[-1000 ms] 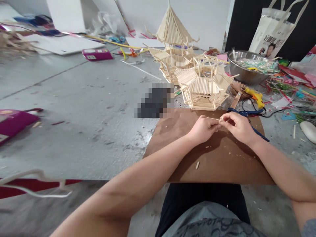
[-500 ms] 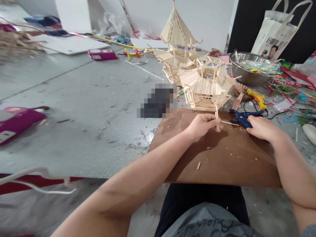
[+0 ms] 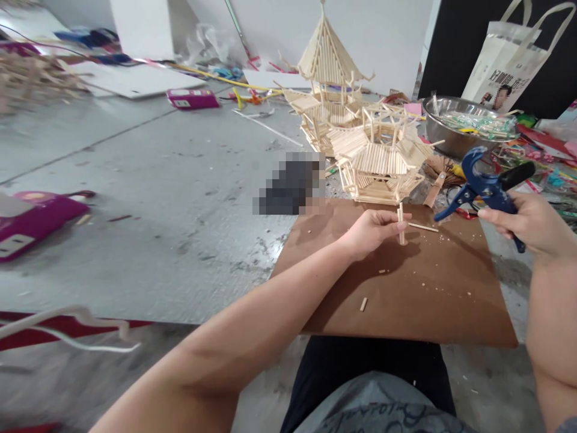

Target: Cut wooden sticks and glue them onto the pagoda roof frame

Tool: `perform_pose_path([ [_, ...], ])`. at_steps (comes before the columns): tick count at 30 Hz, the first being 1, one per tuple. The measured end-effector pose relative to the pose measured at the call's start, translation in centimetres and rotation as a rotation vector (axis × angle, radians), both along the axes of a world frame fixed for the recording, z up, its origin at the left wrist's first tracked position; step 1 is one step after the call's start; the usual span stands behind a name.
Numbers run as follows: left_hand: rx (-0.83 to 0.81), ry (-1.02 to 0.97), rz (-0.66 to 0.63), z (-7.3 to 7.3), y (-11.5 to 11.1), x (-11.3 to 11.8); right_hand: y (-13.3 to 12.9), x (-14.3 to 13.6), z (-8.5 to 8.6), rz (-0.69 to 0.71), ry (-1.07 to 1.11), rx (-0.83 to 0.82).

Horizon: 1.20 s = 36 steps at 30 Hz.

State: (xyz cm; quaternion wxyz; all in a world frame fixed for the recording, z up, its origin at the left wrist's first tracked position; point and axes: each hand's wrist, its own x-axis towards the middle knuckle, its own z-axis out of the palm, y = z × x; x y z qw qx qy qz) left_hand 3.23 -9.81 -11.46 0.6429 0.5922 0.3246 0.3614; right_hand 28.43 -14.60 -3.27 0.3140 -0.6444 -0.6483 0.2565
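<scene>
My left hand (image 3: 374, 233) is over the brown board, closed in a pinch around a few short wooden sticks (image 3: 401, 224). They stand upright, their lower ends at the board. Just right of the fingertips lies a loose stick (image 3: 424, 227). My right hand (image 3: 525, 224), raised over the board's right edge, grips a blue pipe cutter (image 3: 489, 191) with a hooked jaw. Its jaws are spread and point left, with nothing between them. Behind my left hand stands a stick-built pavilion section (image 3: 378, 157) with a six-sided roof.
A taller pavilion model (image 3: 327, 60) with a pointed roof stands behind. The brown board (image 3: 342, 307) carries small stick offcuts. A steel bowl (image 3: 451, 135) of wrapped sticks and a tote bag (image 3: 500, 66) are back right. Purple power strips (image 3: 40, 222) lie on the left.
My right hand has lifted the pipe cutter from the board, up and to the right, and its jaws now show spread. My left hand keeps its pinch on the sticks, nearly still.
</scene>
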Motion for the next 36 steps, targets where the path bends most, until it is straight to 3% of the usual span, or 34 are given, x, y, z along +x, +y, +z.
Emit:
perform_pose_path([
  [3, -0.008, -0.037, -0.085, 0.4, -0.3, 0.0, 0.2, -1.1, -0.9, 0.123, 0.423, -0.144],
  [6, -0.078, -0.056, -0.163, 0.2, -0.3, 0.0, 1.0, -2.4, -2.1, 0.114, 0.641, -0.246],
  [10, -0.144, -0.085, -0.181, -0.3, -0.2, 0.0, 1.7, -3.4, -3.3, 0.086, 0.694, -0.2],
  [13, -0.143, -0.08, -0.19, -0.2, -0.2, 0.0, 1.8, -3.7, -3.8, 0.2, 0.712, -0.17],
  [17, -0.132, -0.079, -0.185, -0.1, -0.3, 0.0, 1.4, -4.3, -4.2, 0.352, 0.748, -0.249],
  [20, -0.115, -0.075, -0.211, -0.1, -0.5, 0.2, 1.2, -5.1, -4.4, 0.359, 0.767, -0.215],
  [23, -0.1, -0.072, -0.229, 0.0, -0.7, 0.3, 1.1, -6.0, -4.8, 0.3, 0.754, -0.074],
  [27, 0.121, 0.028, -0.164, 0.2, -0.6, 0.3, 1.1, -6.9, -5.4, 0.145, 0.585, 0.125],
  [31, 0.42, 0.182, -0.093, 0.0, -0.7, 0.2, 0.7, -7.5, -5.4, 0.043, 0.363, 0.182],
  [36, 0.651, 0.311, -0.038, -0.4, -0.8, 0.2, 0.2, -8.0, -5.2, 0.097, 0.239, 0.25],
])
